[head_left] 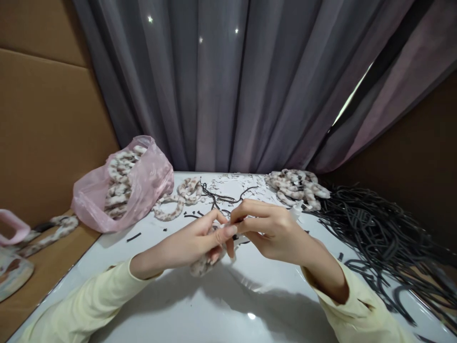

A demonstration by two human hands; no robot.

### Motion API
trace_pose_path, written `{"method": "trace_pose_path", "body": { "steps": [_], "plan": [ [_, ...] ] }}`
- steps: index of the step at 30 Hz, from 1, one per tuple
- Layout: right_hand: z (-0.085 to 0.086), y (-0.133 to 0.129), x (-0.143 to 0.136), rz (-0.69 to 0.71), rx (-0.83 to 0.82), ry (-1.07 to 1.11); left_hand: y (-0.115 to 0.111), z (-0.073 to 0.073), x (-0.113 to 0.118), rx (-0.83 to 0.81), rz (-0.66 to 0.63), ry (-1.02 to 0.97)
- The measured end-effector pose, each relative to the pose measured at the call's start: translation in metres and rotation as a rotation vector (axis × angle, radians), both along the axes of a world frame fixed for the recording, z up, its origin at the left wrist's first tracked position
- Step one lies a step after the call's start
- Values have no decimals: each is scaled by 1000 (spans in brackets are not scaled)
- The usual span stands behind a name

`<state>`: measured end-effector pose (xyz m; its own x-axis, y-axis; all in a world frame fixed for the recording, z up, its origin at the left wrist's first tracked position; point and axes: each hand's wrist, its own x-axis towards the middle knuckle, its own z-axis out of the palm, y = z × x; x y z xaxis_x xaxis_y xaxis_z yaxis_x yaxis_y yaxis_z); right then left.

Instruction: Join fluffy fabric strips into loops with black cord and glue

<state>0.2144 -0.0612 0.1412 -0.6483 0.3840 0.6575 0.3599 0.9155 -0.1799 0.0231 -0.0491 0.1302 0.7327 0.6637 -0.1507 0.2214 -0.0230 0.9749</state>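
Observation:
My left hand [203,240] is closed on a fluffy white-and-brown strip [203,267], part of which hangs below the fingers over the table. Pinched fingers of my right hand [269,228] meet the left fingertips at the middle of the view. A small dark piece [234,237] shows just beneath where the fingertips come together. What the right fingertips themselves grip is hidden.
On the white table [160,305], a pink bag [153,176] of fluffy strips stands at back left. Loose fluffy strips [178,197] lie beside it, with a fluffy pile [296,186] at back right. Black cords [374,233] heap on the right. A curtain [214,95] hangs behind.

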Motion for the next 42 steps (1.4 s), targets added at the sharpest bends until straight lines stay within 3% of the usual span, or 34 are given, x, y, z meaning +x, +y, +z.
{"method": "trace_pose_path", "body": {
  "steps": [11,18,26,30,36,40,42],
  "plan": [
    [0,-2,0,27,-39,57,-8,-4,5,109,134,6],
    [2,-1,0,29,-48,53,-6,-15,5,281,129,-33],
    [3,-1,4,18,-57,27,-7,-12,7,290,132,-46],
    [7,-3,4,-24,-49,-4,-7,-16,6,364,167,-67],
    [11,-5,10,-119,-3,-49,-4,-28,5,553,350,16],
    [8,-4,13,-169,61,-52,-4,-32,7,578,375,-12],
    [7,-3,13,-194,89,-58,-4,-32,7,673,370,2]
  ]
}}
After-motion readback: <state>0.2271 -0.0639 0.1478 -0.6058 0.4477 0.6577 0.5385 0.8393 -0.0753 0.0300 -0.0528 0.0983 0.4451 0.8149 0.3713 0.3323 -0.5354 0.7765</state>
